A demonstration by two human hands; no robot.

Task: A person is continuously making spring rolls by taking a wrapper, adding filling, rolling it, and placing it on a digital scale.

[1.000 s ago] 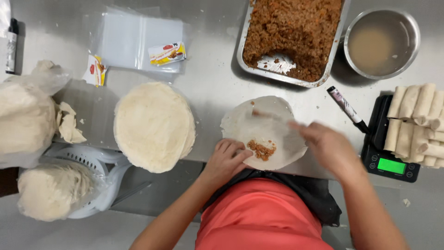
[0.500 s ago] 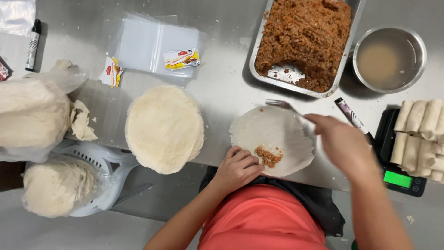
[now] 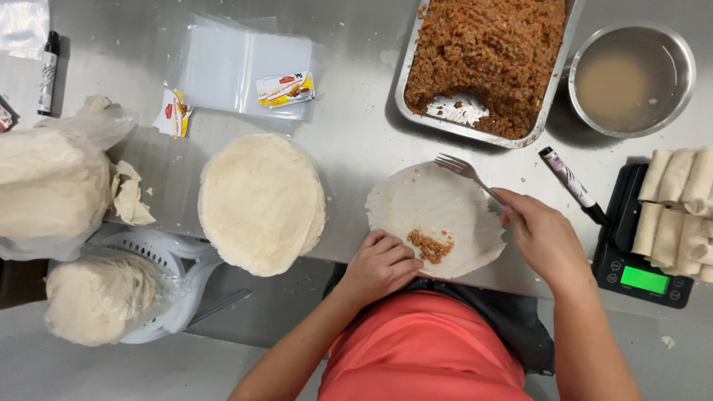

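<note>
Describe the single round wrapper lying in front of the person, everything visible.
The thin, off-white round wrapper lies flat and unrolled on the steel table, its near edge at the table's front edge. It looks like soft, slightly translucent dough with an uneven, wrinkled rim. A small heap of brown minced filling sits near its front edge. The left hand rests on that edge beside the filling. The metal fork, held in the right hand, has its tines above the wrapper's far rim; contact cannot be told.
</note>
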